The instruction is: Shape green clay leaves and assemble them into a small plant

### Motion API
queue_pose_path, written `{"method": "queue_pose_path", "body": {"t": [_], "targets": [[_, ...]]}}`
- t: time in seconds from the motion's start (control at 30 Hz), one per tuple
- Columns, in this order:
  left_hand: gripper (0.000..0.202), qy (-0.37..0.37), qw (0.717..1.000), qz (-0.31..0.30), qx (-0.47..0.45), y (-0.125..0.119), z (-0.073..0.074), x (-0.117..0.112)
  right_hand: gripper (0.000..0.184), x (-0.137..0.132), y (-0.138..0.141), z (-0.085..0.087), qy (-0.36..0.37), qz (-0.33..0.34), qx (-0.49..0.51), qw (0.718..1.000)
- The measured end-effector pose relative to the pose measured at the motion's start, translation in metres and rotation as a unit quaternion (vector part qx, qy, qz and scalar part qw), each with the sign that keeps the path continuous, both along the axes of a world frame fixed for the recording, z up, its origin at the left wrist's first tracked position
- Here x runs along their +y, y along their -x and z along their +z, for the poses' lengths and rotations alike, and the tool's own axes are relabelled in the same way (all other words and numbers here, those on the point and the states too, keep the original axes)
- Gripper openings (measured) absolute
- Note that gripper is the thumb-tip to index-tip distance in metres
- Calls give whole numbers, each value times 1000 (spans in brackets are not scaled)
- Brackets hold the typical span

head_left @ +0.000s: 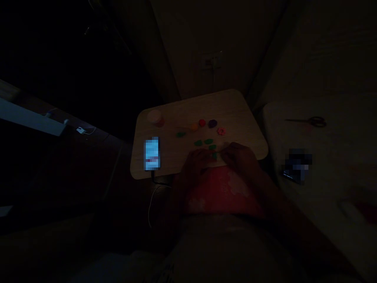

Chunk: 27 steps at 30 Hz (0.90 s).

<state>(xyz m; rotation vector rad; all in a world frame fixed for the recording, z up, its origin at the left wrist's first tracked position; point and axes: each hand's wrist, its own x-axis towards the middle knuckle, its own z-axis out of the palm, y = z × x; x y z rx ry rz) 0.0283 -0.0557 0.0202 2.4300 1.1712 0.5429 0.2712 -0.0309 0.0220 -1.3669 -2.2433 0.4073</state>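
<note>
The room is very dark. Both hands meet at the near edge of a small wooden table (176, 114). My left hand (196, 163) and my right hand (240, 156) are curled toward each other around a small green clay piece (215, 155), fingers pinched on it. Just beyond the hands lie other green pieces (208, 141), a red ball (202, 122), a purple ball (212, 124), an orange ball (194, 127) and a pink flower shape (221, 131).
A lit phone (152, 153) lies on the table's left part, its cable hanging down. A small pink tub (155, 117) stands at the back left. Scissors (315, 121) and a dark object (296, 165) lie on the pale surface to the right.
</note>
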Motion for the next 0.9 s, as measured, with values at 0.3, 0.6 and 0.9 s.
{"method": "queue_pose_path", "body": {"t": [0.3, 0.6, 0.9], "targets": [[48, -5, 1000, -5, 12, 1, -1, 0, 22, -11, -2, -4, 13, 2, 5, 1000], [51, -2, 1000, -3, 20, 1, -1, -1, 23, -14, 2, -3, -19, 2, -16, 1000], [51, -4, 1000, -11, 15, 2, 0, -1, 21, -17, 3, -8, -15, -2, 1, 1000]]}}
